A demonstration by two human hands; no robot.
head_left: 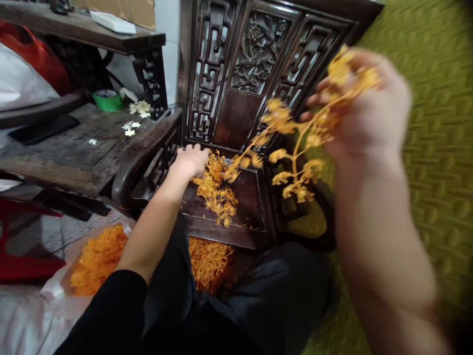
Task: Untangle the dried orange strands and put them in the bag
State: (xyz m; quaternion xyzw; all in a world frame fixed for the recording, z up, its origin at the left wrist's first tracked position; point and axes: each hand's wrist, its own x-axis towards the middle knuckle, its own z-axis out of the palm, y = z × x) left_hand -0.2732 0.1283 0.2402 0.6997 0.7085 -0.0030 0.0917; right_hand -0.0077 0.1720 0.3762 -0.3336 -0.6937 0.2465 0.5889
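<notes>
My right hand (364, 106) is raised at the upper right, blurred, and grips a branching sprig of orange-yellow artificial flowers (295, 143) that hangs down and to the left. My left hand (192, 160) reaches forward onto the dark carved wooden chair seat (247, 197) and rests at the edge of a loose pile of orange flower pieces (216, 190). Whether its fingers hold any pieces is hidden. More orange pieces lie under the seat front (209, 261).
A clear plastic bag of orange pieces (98, 259) lies on the floor at lower left. A dark side table (74, 148) carries a green tape roll (107, 100), small white flowers (139, 107) and a black flat object (40, 129). A green woven mat (436, 148) fills the right. A red stool (22, 266) stands left.
</notes>
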